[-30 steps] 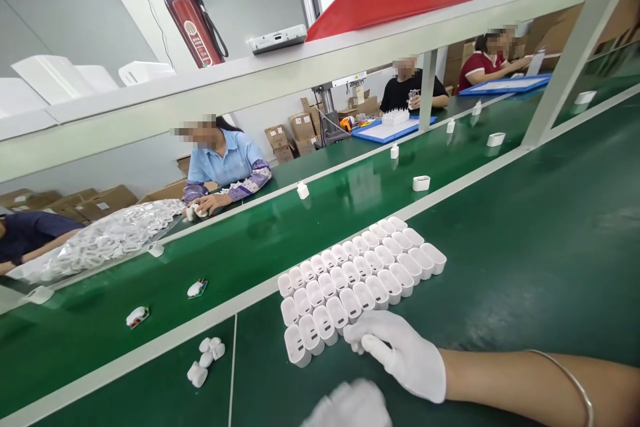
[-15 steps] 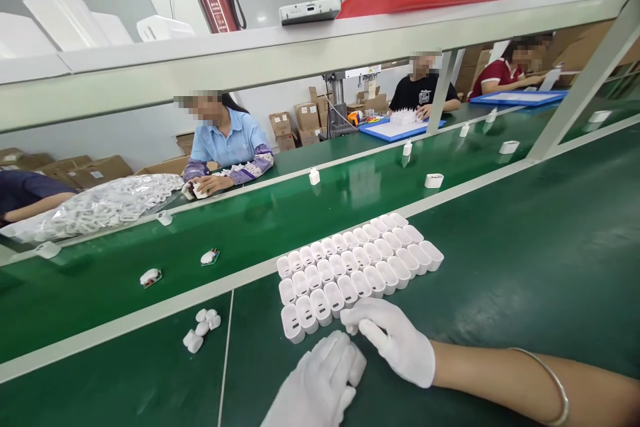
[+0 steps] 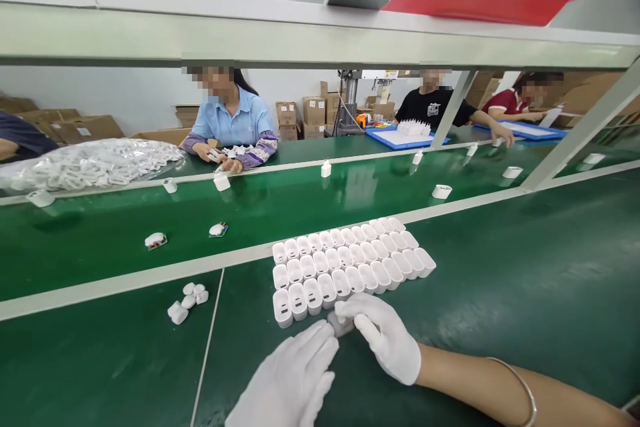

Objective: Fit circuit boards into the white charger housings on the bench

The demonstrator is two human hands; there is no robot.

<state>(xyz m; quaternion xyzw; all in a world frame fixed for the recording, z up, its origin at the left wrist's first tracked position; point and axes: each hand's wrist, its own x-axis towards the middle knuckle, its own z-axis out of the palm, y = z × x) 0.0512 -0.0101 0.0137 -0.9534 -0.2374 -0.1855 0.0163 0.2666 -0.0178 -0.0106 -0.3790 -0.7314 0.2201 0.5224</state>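
Observation:
Several white plug housings stand packed in rows on the green bench in front of me. Both my hands wear white gloves. My right hand rests at the near edge of the rows and pinches one white housing with thumb and fingers. My left hand reaches in from below, fingers stretched out, its tips touching the same housing. A small heap of loose white parts lies to the left.
A green conveyor belt carries scattered white parts. Across it several people work; one in a blue shirt handles parts. A bag of white parts lies far left. A metal shelf beam runs overhead.
My left hand has come up from the bottom edge to meet my right hand at the housing. The view has swung level and shifted right.

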